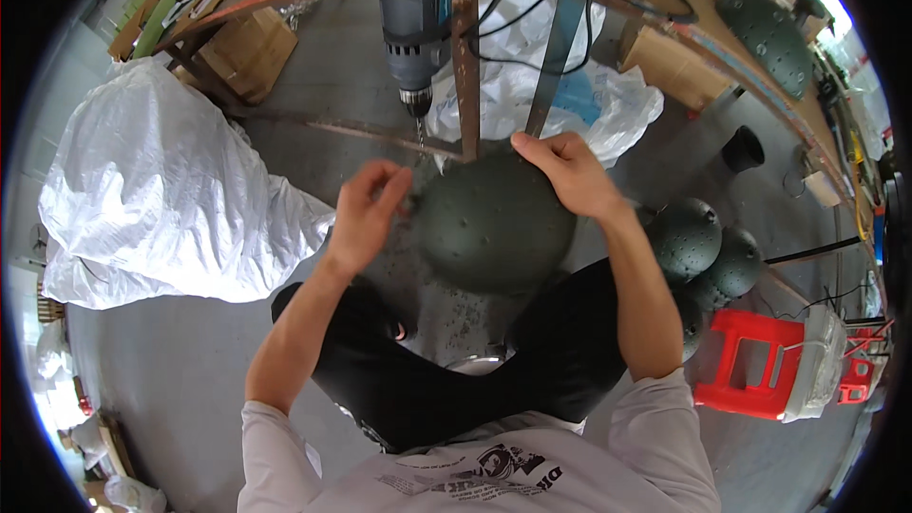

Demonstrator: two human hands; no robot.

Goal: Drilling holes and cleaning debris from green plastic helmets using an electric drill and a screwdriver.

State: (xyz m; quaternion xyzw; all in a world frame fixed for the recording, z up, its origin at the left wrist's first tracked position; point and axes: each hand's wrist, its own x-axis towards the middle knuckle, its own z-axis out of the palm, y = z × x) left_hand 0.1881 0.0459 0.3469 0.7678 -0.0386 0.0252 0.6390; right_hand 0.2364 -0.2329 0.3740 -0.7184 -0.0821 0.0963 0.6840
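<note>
Holding a dark green dome (499,228) by the edge

Held up between the knees (591,313) and a bit ahead of them, round like a bowl turned over. Gripped at the far right edge by the right hand (573,171), with one digit laid on the rim and the others bent close by. Cannot see how far around the fingers go underneath.

Near the left edge, the left hand (369,214), half curled, with thumb and first finger close together. Too blurry at the tips: cannot tell whether pinching something small, or touching the dome at all.

Probably light, going by the one-hand grip, and likely hollow. Looks stiff, not squashy. Maybe a bit slippery on the smooth round part, so best to take hold of by the rim. Not likely to break easily, but hard to be sure.

Round side turned up; under side hidden. Nearly as wide as long, so no clear long axis. Dotted with small marks, maybe holes.

Near the far left edge, a grey drill (414,24) with a thin bit (420,135) pointing toward the dome. Cannot tell how big a gap. Off to the right, more green domes (686,239) bunched together, close to a red stool (730,347).
</note>
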